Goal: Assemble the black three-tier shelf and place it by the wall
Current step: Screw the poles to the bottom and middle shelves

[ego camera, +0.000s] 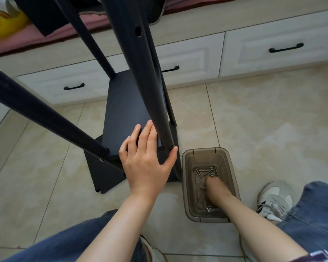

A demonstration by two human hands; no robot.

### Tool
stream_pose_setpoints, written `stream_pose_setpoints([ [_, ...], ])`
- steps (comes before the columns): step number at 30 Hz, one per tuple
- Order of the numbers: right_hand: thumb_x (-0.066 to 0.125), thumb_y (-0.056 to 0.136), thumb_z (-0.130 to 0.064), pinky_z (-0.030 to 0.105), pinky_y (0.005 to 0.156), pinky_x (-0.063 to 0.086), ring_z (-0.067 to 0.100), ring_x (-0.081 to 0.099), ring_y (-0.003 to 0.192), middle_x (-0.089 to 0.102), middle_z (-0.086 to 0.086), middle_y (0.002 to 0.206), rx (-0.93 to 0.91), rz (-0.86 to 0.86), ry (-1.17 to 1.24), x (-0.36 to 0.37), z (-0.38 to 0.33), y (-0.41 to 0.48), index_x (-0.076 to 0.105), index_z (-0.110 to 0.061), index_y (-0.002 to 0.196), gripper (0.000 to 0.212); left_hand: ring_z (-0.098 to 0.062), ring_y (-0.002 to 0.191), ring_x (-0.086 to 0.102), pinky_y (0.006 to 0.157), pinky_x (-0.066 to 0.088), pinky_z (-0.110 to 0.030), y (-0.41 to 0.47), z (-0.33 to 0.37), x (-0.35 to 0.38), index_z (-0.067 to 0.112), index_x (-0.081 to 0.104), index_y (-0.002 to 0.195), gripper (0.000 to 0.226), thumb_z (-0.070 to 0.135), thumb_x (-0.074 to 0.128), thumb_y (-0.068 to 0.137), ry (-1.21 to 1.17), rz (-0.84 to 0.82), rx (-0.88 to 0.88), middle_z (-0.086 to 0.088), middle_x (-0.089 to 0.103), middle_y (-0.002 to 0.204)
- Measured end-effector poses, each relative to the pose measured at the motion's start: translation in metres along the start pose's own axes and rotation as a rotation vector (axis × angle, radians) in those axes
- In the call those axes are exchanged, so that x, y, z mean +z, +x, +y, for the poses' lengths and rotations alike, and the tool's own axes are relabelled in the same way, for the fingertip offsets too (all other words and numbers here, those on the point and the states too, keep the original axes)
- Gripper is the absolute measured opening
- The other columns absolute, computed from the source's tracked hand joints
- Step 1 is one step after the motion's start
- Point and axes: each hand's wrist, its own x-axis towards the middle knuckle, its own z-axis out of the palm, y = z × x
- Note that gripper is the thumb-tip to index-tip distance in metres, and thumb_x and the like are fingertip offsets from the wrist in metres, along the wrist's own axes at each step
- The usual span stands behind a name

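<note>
As left hand point(146, 163) touches shelf point(125, 103), one tub point(204, 149), three drawers point(193, 57)

Blue denim jeans point(68, 246), loose cut, on both legs. Right foot has a white-and-grey lace-up sneaker point(275, 201); a second light shoe point(153, 252) is only partly visible. Left hand point(146, 163), right hand point(214, 188) and forearms bare; maroon white-striped fabric point(322, 257) by right elbow.

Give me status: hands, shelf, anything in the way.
Left hand flat on shelf board, thumb against post. Right hand down in screw bin, fingers hidden. Nothing blocking.
</note>
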Motion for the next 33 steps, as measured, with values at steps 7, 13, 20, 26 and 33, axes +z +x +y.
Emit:
stream_pose_setpoints([
  [7,0.065,0.093,-0.017,0.028,0.069,0.048,0.019,0.061,0.083,0.061,0.000,0.085,0.172,0.275,0.611,-0.022,-0.021,-0.019,0.064,-0.013,0.091,0.005,-0.028,0.140,0.047,0.112,0.028,-0.043,0.002,0.004,-0.008,0.011,0.063,0.136,0.067,0.060,0.048,0.092,-0.018,-0.064,-0.036,-0.003,0.060,0.143],
  [13,0.068,0.093,-0.022,0.022,0.060,0.046,0.016,0.065,0.078,0.069,0.004,0.085,0.165,0.464,1.121,-0.056,-0.049,-0.060,0.066,-0.013,0.091,0.009,-0.020,0.148,0.037,0.120,0.016,-0.035,-0.001,0.000,-0.021,0.016,0.056,0.143,0.067,0.057,0.046,0.091,-0.204,-0.161,-0.053,0.002,0.051,0.152],
  [20,0.063,0.095,-0.009,0.019,0.057,0.052,0.009,0.062,0.064,0.068,0.003,0.077,-0.014,0.545,1.549,-0.104,-0.085,-0.117,0.068,-0.013,0.090,0.008,-0.013,0.139,0.046,0.122,0.016,-0.029,-0.007,0.011,-0.039,0.009,0.070,0.126,0.033,0.024,0.053,0.101,-0.497,-0.085,-0.226,-0.004,0.065,0.137],
  [26,0.068,0.093,-0.012,0.015,0.058,0.051,0.004,0.068,0.067,0.075,-0.001,0.076,-0.215,0.561,1.516,-0.125,-0.106,-0.146,0.074,-0.017,0.092,0.008,-0.021,0.124,0.063,0.121,0.027,-0.044,-0.005,0.027,-0.047,0.008,0.075,0.110,0.018,0.016,0.067,0.096,-0.471,-0.004,-0.395,-0.005,0.074,0.116],
  [33,0.070,0.090,-0.009,0.017,0.060,0.053,0.011,0.069,0.068,0.076,0.003,0.078,-0.242,0.515,1.494,-0.127,-0.112,-0.152,0.074,-0.013,0.090,0.005,-0.024,0.105,0.066,0.115,0.036,-0.051,-0.003,0.030,-0.046,0.013,0.076,0.101,0.012,0.020,0.074,0.091,-0.407,0.085,-0.483,-0.002,0.075,0.099],
])
